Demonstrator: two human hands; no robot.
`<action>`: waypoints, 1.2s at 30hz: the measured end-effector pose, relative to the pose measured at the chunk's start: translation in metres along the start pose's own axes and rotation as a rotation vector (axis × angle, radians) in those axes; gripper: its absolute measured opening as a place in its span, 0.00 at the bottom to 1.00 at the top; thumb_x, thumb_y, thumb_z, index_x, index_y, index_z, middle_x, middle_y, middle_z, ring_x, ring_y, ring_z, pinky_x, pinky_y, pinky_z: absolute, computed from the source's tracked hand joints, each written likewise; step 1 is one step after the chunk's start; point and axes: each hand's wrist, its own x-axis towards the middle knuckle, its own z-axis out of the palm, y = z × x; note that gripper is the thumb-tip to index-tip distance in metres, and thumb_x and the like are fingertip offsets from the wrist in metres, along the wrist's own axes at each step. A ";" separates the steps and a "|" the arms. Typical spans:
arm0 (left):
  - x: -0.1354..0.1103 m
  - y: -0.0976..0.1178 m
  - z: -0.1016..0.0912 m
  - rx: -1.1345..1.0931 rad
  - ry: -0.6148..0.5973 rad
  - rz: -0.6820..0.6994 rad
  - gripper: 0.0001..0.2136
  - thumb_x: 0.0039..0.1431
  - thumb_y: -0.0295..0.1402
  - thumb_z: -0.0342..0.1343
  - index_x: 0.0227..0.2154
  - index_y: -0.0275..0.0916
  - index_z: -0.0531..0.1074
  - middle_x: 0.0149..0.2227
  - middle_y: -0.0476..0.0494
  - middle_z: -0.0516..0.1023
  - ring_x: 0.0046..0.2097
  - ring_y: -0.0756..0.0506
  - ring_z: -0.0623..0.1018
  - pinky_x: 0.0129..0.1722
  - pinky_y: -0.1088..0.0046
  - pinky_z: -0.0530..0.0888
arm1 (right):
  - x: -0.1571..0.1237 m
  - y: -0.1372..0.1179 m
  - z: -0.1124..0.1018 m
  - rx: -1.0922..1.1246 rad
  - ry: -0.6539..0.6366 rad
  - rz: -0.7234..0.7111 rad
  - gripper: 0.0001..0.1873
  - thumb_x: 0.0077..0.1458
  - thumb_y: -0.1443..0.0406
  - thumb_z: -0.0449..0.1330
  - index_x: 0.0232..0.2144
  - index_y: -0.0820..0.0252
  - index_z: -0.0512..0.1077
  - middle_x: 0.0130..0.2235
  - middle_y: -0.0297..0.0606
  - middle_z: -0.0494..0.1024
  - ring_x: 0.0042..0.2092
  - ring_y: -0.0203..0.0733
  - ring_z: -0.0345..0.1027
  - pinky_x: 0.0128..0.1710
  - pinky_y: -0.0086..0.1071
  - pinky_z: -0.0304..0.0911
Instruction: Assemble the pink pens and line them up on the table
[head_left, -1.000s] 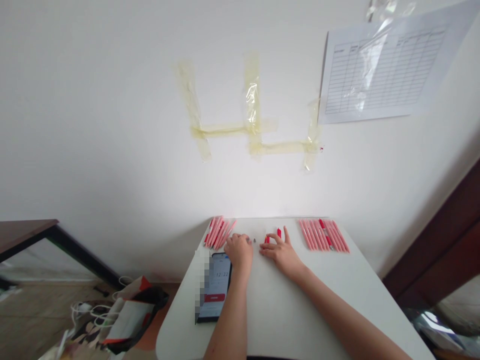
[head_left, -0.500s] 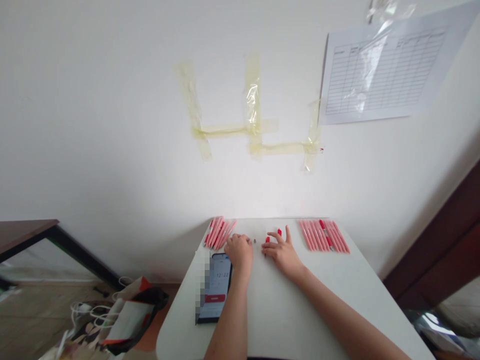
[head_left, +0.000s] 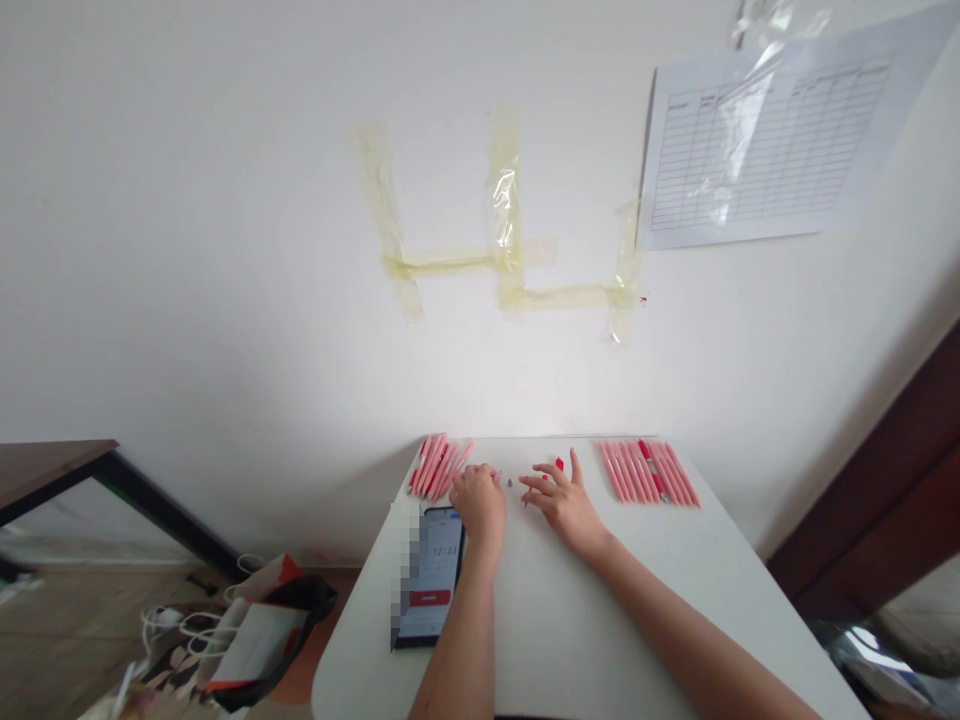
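Observation:
My left hand (head_left: 478,497) is closed just above the phone; its curled fingers hide most of whatever they hold. My right hand (head_left: 561,505) pinches a thin reddish stick (head_left: 527,495), like a slim pen part, between thumb and finger, with its other fingers spread. Between the hands a tiny grey cone-shaped piece (head_left: 510,482) lies on the table. Behind the right fingers are two small red pieces, one farther back (head_left: 559,464) and one partly covered (head_left: 545,478).
A heap of pink-and-red pens (head_left: 436,466) lies at the back left of the white table (head_left: 585,640). Several pink pen barrels (head_left: 637,470) are lined up at the back right. Left of my forearm lies a phone (head_left: 431,575) showing a timer. The wall (head_left: 225,250) rises directly behind.
The fingers of my right hand have shifted slightly left and up, with the thin stick between them. My left hand has barely moved.

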 end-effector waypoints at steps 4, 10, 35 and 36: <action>0.001 0.001 0.002 -0.095 0.022 0.003 0.09 0.63 0.31 0.54 0.42 0.43 0.78 0.49 0.41 0.77 0.53 0.38 0.71 0.47 0.63 0.66 | 0.000 0.001 -0.002 0.004 0.078 -0.015 0.15 0.63 0.72 0.57 0.45 0.46 0.78 0.55 0.32 0.79 0.60 0.46 0.65 0.68 0.67 0.17; 0.001 0.004 0.006 -0.215 0.021 0.037 0.08 0.63 0.30 0.55 0.40 0.42 0.78 0.47 0.41 0.77 0.52 0.39 0.71 0.49 0.63 0.66 | 0.000 0.008 -0.005 0.040 0.248 -0.015 0.14 0.65 0.71 0.57 0.45 0.49 0.77 0.51 0.32 0.82 0.58 0.46 0.68 0.69 0.67 0.22; -0.011 0.012 0.016 -0.377 0.023 0.202 0.04 0.56 0.29 0.62 0.33 0.45 0.79 0.47 0.44 0.76 0.56 0.39 0.70 0.59 0.54 0.65 | -0.010 0.032 -0.016 -0.185 0.226 0.159 0.14 0.63 0.71 0.58 0.44 0.47 0.78 0.41 0.34 0.80 0.52 0.47 0.66 0.68 0.64 0.31; -0.011 0.012 0.016 -0.380 0.024 0.215 0.04 0.56 0.29 0.62 0.33 0.45 0.79 0.47 0.44 0.76 0.56 0.39 0.70 0.59 0.53 0.65 | -0.010 0.032 -0.016 -0.198 0.216 0.152 0.14 0.62 0.71 0.58 0.44 0.47 0.78 0.41 0.35 0.79 0.52 0.47 0.66 0.68 0.63 0.32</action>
